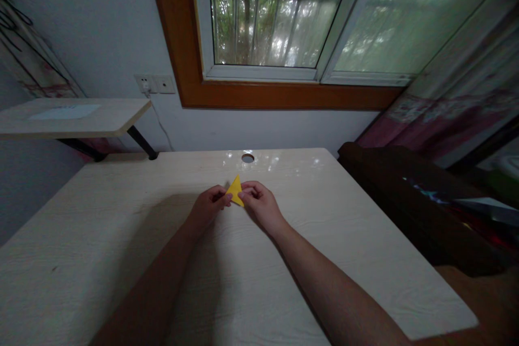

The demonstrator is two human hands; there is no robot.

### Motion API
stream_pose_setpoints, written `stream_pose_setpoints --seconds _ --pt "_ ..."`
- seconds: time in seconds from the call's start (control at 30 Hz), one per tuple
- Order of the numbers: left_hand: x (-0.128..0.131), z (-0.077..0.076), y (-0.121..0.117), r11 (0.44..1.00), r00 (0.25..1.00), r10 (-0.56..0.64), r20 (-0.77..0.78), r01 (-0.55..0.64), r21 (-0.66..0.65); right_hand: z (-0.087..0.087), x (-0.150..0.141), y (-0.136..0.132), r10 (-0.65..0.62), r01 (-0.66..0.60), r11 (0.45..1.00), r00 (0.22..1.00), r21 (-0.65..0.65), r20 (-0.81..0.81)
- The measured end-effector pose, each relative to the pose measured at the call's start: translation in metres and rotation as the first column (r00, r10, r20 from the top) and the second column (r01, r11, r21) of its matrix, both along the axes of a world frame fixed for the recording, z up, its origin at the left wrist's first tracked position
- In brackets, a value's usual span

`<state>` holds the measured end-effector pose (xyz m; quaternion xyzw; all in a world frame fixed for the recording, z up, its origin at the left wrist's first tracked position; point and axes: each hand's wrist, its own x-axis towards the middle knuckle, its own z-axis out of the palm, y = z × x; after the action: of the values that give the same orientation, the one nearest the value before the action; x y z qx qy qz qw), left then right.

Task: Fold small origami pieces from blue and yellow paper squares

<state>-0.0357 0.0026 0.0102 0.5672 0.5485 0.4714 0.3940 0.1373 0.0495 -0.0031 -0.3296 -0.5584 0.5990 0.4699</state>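
A small yellow folded paper triangle (235, 190) stands point-up between my two hands over the pale wooden desk (121, 238). My left hand (208, 207) pinches its left lower edge with curled fingers. My right hand (259, 204) pinches the right side, fingers closed on the paper. Both forearms reach in from the bottom of the view. The lower part of the paper is hidden by my fingertips.
A round cable hole (247, 158) sits near the desk's far edge. A smaller side table (73, 117) stands at the back left below a wall socket (154, 84). A dark wooden bed frame (409, 200) runs along the right. A window (284, 16) is ahead.
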Motion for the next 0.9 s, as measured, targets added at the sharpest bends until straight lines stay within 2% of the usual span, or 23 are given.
stream_pose_setpoints --seconds 0.27,0.57,0.77,0.9 --pt "0.002 0.003 -0.003 0.999 0.999 0.047 -0.021 -0.047 -0.006 -0.004 0.0 0.001 0.014 -0.014 1.0 1.0 0.019 -0.007" --pt "-0.001 -0.009 0.0 1.0 0.999 -0.009 -0.043 0.009 -0.009 0.002 0.001 -0.002 0.039 -0.041 0.996 0.999 0.074 0.027" --pt "0.003 -0.006 -0.003 1.0 0.994 -0.019 -0.104 0.02 0.006 0.0 0.001 -0.002 0.024 -0.025 0.998 1.0 0.062 0.012" --pt "0.006 -0.006 -0.003 1.0 0.995 -0.007 -0.104 0.008 0.015 0.001 0.0 0.0 0.004 -0.004 1.0 0.999 0.009 -0.044"
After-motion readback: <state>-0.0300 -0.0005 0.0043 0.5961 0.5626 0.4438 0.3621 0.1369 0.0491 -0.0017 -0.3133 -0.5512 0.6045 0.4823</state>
